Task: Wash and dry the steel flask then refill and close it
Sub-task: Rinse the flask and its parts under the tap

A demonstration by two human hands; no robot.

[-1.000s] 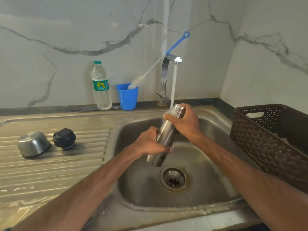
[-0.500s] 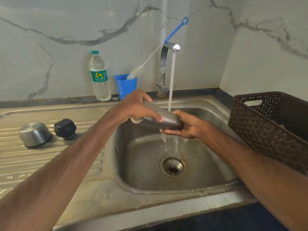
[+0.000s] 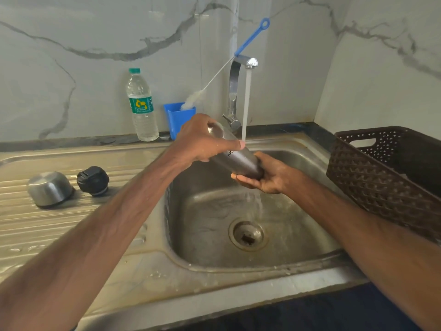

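1. The steel flask (image 3: 235, 158) is held tilted over the sink (image 3: 298, 261), under the running tap (image 3: 239, 65) (water strikes its side and falls off below).
2. The left hand (image 3: 202, 142) grips its higher end, thumb stretched along the body.
3. The right hand (image 3: 265, 179) cups the lower end from beneath, thumb curled round it.
4. On the drainboard sit a steel cap (image 3: 49, 188) and black stopper (image 3: 93, 180), side by side.
5. At the back of the bench stand a water bottle (image 3: 142, 106) and a blue cup (image 3: 179, 119) holding a bottle brush (image 3: 214, 77).

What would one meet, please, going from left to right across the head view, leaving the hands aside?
Steel cap → black stopper → water bottle → blue cup → tap → brown basket. The held steel flask overlaps the tap, so it is omitted.
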